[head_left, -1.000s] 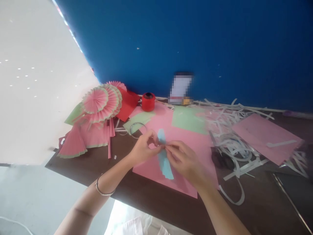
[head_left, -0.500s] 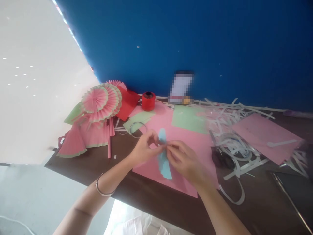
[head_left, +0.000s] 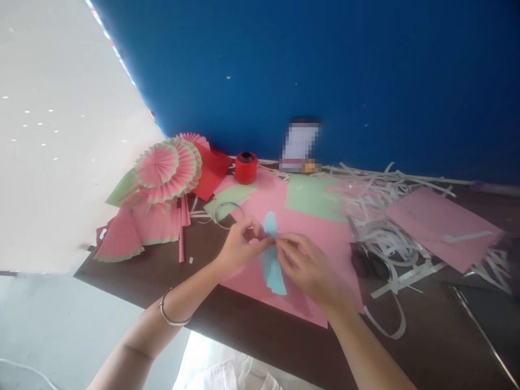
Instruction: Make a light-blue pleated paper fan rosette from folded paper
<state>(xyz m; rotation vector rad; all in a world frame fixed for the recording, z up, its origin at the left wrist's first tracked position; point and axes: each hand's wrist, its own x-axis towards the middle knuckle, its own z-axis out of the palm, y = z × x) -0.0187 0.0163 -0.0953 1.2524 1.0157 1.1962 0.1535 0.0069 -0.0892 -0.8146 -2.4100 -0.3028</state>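
Note:
A strip of pleated light-blue paper stands out between my hands, above a large pink sheet. My left hand pinches it near the middle with thumb and forefinger. From the other side my right hand is closed at the same spot, fingertips almost touching those of the left. The fingers hide the pinched middle; the paper's upper end and its fanned lower end both show.
Pink-and-green pleated paper fans are stacked at the left. A red tape roll and a metal ring lie behind my hands. White paper strips, dark-handled scissors and a pink sheet are on the right.
Both hands stay at the middle of the blue paper with barely any movement. The paper's lower end has shifted very slightly.

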